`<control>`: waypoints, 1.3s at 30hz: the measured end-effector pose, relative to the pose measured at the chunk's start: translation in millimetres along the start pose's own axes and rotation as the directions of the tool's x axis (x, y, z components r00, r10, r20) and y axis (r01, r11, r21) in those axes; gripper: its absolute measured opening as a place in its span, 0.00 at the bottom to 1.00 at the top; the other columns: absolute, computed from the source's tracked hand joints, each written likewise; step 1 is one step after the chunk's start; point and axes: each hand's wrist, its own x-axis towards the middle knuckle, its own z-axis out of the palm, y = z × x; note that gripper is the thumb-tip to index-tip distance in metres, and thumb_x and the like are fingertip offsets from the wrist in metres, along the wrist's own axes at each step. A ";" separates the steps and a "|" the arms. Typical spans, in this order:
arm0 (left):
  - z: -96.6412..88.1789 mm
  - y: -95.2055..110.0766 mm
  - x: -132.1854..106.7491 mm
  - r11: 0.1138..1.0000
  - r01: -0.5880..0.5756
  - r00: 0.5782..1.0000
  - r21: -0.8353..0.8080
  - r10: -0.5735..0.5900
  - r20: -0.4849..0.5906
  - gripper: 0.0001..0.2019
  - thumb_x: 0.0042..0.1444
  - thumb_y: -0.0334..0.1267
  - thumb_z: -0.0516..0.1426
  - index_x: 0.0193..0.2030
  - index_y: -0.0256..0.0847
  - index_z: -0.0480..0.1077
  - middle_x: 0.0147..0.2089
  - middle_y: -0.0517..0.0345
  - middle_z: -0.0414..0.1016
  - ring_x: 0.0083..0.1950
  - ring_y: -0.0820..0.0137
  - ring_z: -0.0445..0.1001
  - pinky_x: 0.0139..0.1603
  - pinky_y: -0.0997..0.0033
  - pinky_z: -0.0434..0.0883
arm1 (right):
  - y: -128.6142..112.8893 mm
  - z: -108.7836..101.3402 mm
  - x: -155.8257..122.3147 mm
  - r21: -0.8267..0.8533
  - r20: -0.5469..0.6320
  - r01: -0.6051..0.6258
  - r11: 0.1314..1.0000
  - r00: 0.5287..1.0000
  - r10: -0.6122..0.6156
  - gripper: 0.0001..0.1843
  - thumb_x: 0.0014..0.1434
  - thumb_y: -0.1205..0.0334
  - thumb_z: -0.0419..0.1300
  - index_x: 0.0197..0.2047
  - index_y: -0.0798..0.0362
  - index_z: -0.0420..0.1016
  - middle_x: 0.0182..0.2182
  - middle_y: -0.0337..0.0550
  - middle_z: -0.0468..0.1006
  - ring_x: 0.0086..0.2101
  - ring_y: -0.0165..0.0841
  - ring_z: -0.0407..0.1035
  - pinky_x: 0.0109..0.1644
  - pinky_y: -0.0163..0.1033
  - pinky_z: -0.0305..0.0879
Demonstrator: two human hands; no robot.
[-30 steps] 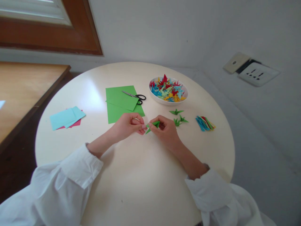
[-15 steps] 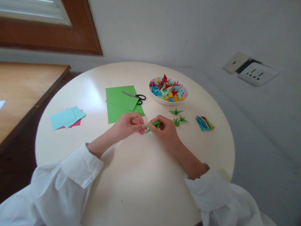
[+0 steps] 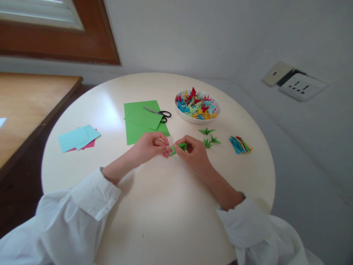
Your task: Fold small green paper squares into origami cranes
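On the counter (image 3: 165, 221), left to right: two green sheets (image 3: 138, 127), one pair of scissors (image 3: 160, 112), left hand (image 3: 150, 146) and right hand (image 3: 193, 152) with fingers pinched on one green fold (image 3: 178, 148), three green cranes (image 3: 209, 139), one bowl (image 3: 217, 110)

No text, label, brand, number or sign can be read anywhere, neither on the coloured paper sheets (image 3: 143, 121) at about eleven o'clock from the hands nor on the wall socket plate (image 3: 302, 87) at two o'clock.
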 end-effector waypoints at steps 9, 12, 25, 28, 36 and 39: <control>-2.3 -3.4 -1.4 0.993 0.053 0.998 -0.106 -0.051 0.025 0.15 0.41 0.41 0.66 0.29 0.35 0.67 0.25 0.56 0.77 0.29 0.72 0.76 0.38 0.69 0.74 | 0.1 -0.4 -0.1 -0.013 -0.009 0.009 1.000 1.000 -0.009 0.06 0.48 0.66 0.57 0.22 0.54 0.68 0.19 0.34 0.70 0.20 0.24 0.55 0.24 0.33 0.51; -2.0 -5.6 -1.1 0.989 0.069 0.997 -0.131 -0.063 0.048 0.15 0.41 0.41 0.66 0.30 0.34 0.68 0.25 0.56 0.77 0.28 0.73 0.76 0.38 0.70 0.74 | 0.3 0.9 -0.9 0.007 -0.005 0.021 1.000 1.000 -0.021 0.05 0.48 0.66 0.57 0.22 0.54 0.68 0.20 0.35 0.72 0.20 0.25 0.57 0.24 0.33 0.52; -0.2 -6.9 -0.2 0.981 0.055 0.998 -0.188 -0.055 0.006 0.15 0.39 0.39 0.67 0.29 0.34 0.67 0.25 0.57 0.77 0.28 0.72 0.77 0.40 0.69 0.74 | 1.5 3.1 -1.0 0.079 0.004 0.021 0.997 1.000 -0.021 0.05 0.48 0.66 0.58 0.22 0.53 0.68 0.22 0.37 0.74 0.24 0.27 0.65 0.29 0.34 0.59; 0.7 -6.6 -0.1 0.978 0.058 0.998 -0.200 -0.061 -0.009 0.16 0.37 0.38 0.68 0.28 0.34 0.67 0.24 0.57 0.77 0.28 0.72 0.77 0.40 0.68 0.75 | 1.2 3.1 -1.0 0.088 0.007 0.025 0.996 1.000 -0.025 0.05 0.48 0.66 0.58 0.23 0.53 0.68 0.23 0.37 0.75 0.25 0.28 0.66 0.29 0.34 0.60; 1.7 -6.7 1.0 0.977 0.055 0.998 -0.205 -0.060 -0.020 0.13 0.41 0.36 0.67 0.28 0.34 0.67 0.24 0.57 0.77 0.27 0.72 0.77 0.40 0.67 0.75 | 3.8 3.7 -0.8 0.096 0.021 0.026 0.995 0.999 -0.028 0.04 0.48 0.66 0.57 0.23 0.53 0.67 0.24 0.37 0.75 0.26 0.28 0.67 0.32 0.35 0.62; 2.1 -6.0 0.7 0.976 0.057 0.998 -0.210 -0.063 -0.020 0.12 0.42 0.36 0.66 0.28 0.34 0.68 0.24 0.56 0.77 0.28 0.72 0.77 0.40 0.67 0.75 | 5.6 3.8 -0.7 0.109 0.023 0.033 0.993 0.999 -0.036 0.04 0.48 0.66 0.57 0.23 0.52 0.66 0.24 0.37 0.75 0.27 0.29 0.67 0.34 0.35 0.63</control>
